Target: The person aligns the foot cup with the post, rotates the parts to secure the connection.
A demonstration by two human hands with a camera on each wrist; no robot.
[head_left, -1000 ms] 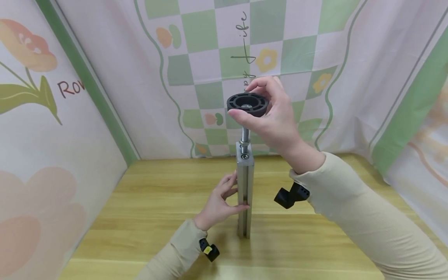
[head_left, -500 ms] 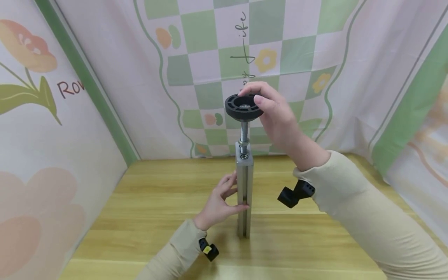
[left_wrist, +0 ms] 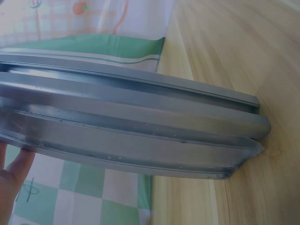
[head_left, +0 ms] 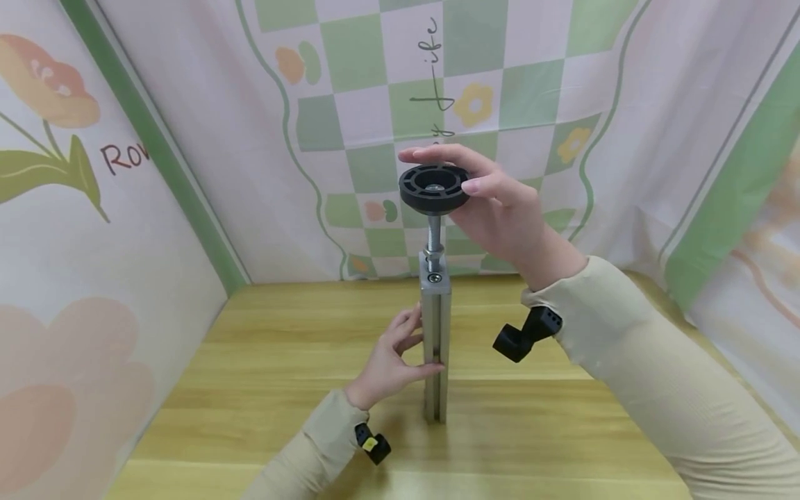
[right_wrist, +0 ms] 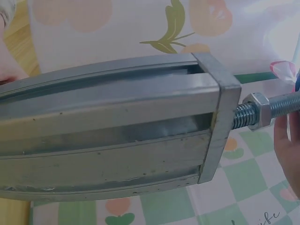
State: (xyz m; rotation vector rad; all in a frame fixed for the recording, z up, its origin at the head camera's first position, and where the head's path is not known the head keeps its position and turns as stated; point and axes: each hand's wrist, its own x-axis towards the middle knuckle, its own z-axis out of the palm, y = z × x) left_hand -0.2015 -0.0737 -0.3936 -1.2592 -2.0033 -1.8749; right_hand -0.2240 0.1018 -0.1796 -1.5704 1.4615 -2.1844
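An upright aluminium profile [head_left: 435, 347] stands on the wooden table, with slots down its sides. My left hand [head_left: 390, 361] grips it low down, thumb on the near face and fingers on the far side. An end plate [right_wrist: 218, 117] caps its top. From this rises a threaded rod [head_left: 434, 232] with a hex nut [right_wrist: 259, 111]. A round black levelling foot [head_left: 412, 199] tops the rod. My right hand [head_left: 500, 205] is beside the foot, its thumb at the right rim and its fingers stretched out behind the far rim. Firm contact there is not clear.
The wooden table [head_left: 250, 382] meets a curtain with green checks [head_left: 362, 104] at the back. A printed side curtain [head_left: 94, 278] hangs at the left and another [head_left: 737, 243] at the right. Black wrist cameras [head_left: 525, 335] sit at both cuffs.
My right thumb has gone from the foot's near left rim round to its right rim, and the fingers have straightened behind it. My left hand has held still on the profile.
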